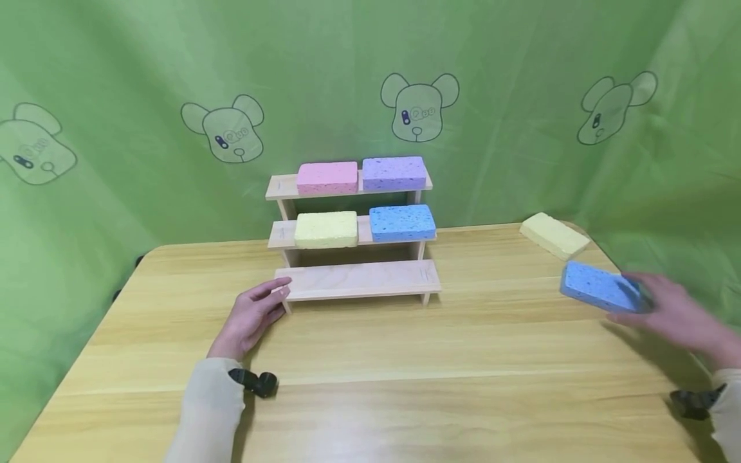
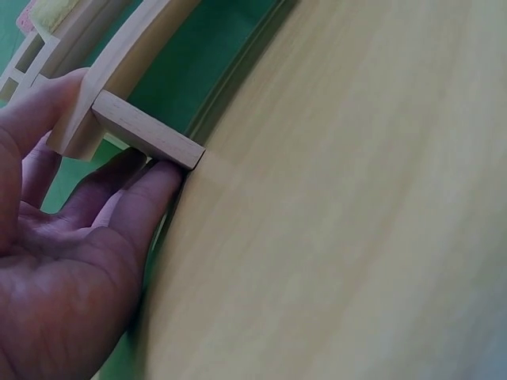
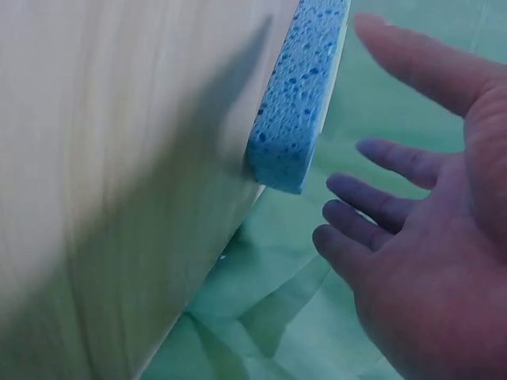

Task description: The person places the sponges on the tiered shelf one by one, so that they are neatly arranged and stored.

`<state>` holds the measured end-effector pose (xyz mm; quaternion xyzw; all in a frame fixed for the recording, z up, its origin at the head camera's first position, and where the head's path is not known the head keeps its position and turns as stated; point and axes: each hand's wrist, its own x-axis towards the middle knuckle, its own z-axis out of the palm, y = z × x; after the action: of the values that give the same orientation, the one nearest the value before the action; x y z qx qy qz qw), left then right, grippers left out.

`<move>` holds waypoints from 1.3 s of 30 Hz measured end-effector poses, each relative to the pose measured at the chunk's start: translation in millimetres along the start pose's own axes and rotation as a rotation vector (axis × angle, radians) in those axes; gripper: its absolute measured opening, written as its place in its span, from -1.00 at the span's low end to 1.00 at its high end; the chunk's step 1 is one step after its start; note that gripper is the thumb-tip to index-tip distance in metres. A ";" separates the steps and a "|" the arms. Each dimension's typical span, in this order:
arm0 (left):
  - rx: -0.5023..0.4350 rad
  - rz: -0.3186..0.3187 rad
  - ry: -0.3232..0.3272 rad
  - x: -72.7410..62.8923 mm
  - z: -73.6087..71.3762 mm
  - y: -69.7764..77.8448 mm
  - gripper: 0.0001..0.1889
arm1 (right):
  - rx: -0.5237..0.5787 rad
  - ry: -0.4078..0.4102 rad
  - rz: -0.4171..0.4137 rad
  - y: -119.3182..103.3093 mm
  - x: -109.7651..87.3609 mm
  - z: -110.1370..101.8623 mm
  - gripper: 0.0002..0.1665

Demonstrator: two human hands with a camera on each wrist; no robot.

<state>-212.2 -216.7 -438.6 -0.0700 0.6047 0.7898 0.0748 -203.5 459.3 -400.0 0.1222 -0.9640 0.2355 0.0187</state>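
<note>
My left hand (image 1: 251, 318) grips the left end of the lowest step of a three-step wooden rack (image 1: 359, 281). In the left wrist view, fingers (image 2: 142, 202) of that hand touch the short front leg, and another finger lies against the board's end. My right hand (image 1: 674, 315), blurred in the head view, is at the right end of a blue sponge (image 1: 599, 286) on the table. The right wrist view shows this hand with extended, spread fingers (image 3: 368, 202), a gap between them and the blue sponge (image 3: 293, 103).
A pink sponge (image 1: 327, 177) and a purple sponge (image 1: 393, 173) sit on the top step. The middle step bears a yellow sponge (image 1: 326, 229) and another blue sponge (image 1: 402, 223). One more yellow sponge (image 1: 554, 236) lies at the table's back right corner. Green curtain (image 1: 324, 77) surrounds the table.
</note>
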 end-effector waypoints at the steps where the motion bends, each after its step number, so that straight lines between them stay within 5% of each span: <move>1: 0.001 0.002 -0.002 0.1 0.1 0.4 -0.63 | -0.002 0.002 -0.001 1.7 -0.2 -0.4 0.09; 24: 0.015 0.011 -0.016 0.6 -1.6 -0.8 -0.55 | -0.039 -0.012 -0.002 42.2 8.0 7.9 -0.11; 39: -0.003 0.008 -0.010 0.3 -0.5 -0.1 -0.69 | -0.003 0.037 0.060 34.1 3.2 3.4 -0.09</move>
<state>-212.5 -217.2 -438.8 -0.0639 0.6034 0.7914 0.0747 -214.9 486.3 -418.0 0.0891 -0.9670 0.2368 0.0297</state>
